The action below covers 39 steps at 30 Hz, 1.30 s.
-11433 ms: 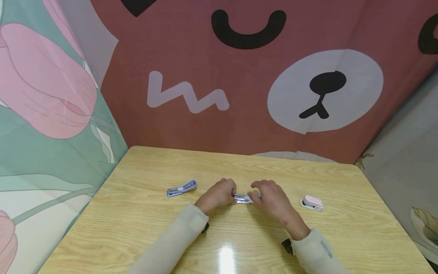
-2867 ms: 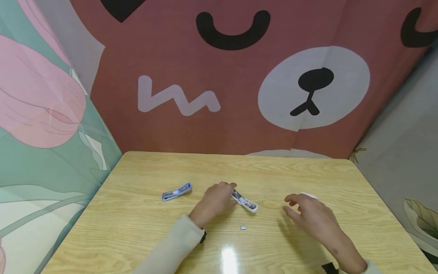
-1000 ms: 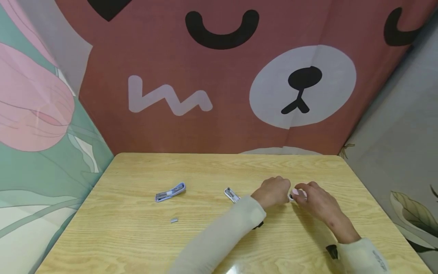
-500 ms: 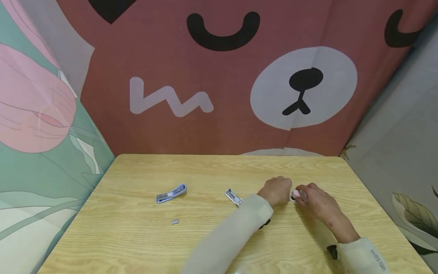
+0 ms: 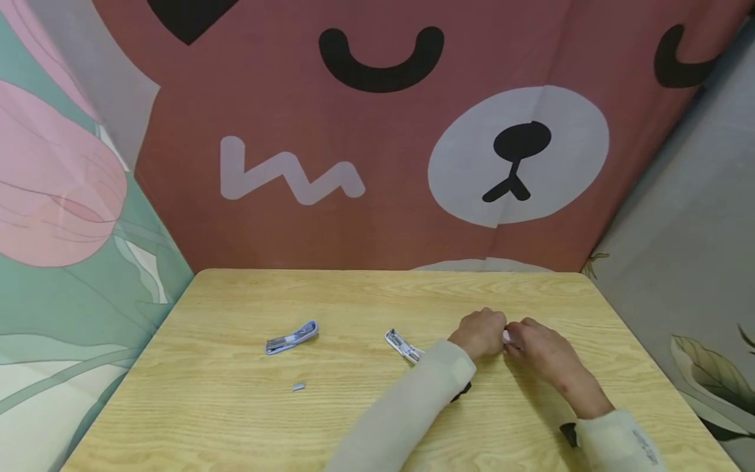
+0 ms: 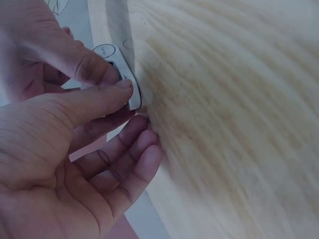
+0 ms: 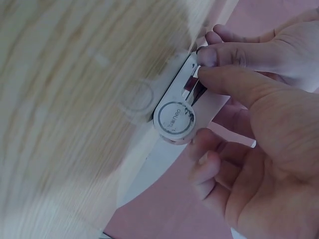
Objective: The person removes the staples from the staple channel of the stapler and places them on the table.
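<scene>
A small pink and white stapler (image 7: 175, 118) is held between both hands at the right of the table. My left hand (image 5: 480, 332) pinches its front end, thumb against the white side (image 6: 133, 93) in the left wrist view. My right hand (image 5: 545, 353) grips the stapler's body from the other side, thumb and finger near the slot beside the round white hinge cap. In the head view the fingers hide most of it. A white stapler (image 5: 404, 346), folded open, lies partly behind my left sleeve. Farther left rests a blue stapler (image 5: 291, 337), also folded open.
A small grey strip of staples (image 5: 299, 387) lies below the blue stapler on the wooden table (image 5: 236, 419). Behind the table hangs a bear-patterned cloth (image 5: 295, 236), with other patterned cloths at both sides.
Earlier both hands worked on the white stapler; it now lies released. The staple strip has shifted left. Both hands moved to the pink stapler and have drawn closer together on it.
</scene>
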Each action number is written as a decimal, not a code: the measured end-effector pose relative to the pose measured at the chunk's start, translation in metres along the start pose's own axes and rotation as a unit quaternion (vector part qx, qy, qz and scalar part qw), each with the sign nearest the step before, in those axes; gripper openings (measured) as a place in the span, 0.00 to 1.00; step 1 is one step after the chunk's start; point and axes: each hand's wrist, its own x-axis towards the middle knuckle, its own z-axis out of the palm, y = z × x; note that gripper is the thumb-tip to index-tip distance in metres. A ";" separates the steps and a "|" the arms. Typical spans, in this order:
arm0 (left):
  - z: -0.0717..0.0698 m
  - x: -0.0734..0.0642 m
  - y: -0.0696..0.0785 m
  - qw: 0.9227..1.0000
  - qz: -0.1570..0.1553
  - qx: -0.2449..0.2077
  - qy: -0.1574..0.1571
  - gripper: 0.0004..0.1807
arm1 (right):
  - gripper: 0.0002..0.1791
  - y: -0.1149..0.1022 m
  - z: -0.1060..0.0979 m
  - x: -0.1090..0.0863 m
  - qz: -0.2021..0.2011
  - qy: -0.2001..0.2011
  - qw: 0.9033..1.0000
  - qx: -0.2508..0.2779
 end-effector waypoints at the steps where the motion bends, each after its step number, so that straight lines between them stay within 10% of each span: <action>1: 0.000 0.000 0.000 1.000 -0.002 -0.002 0.004 0.14 | 0.11 0.000 0.000 0.001 -0.004 0.002 1.000 -0.004; 19: 0.009 0.008 0.001 0.993 -0.060 -0.100 0.024 0.23 | 0.16 0.004 0.006 0.000 -0.045 0.045 0.996 -0.063; 39: 0.009 0.006 -0.004 0.990 -0.067 -0.124 0.005 0.21 | 0.20 0.011 -0.010 -0.005 0.037 0.007 0.995 0.093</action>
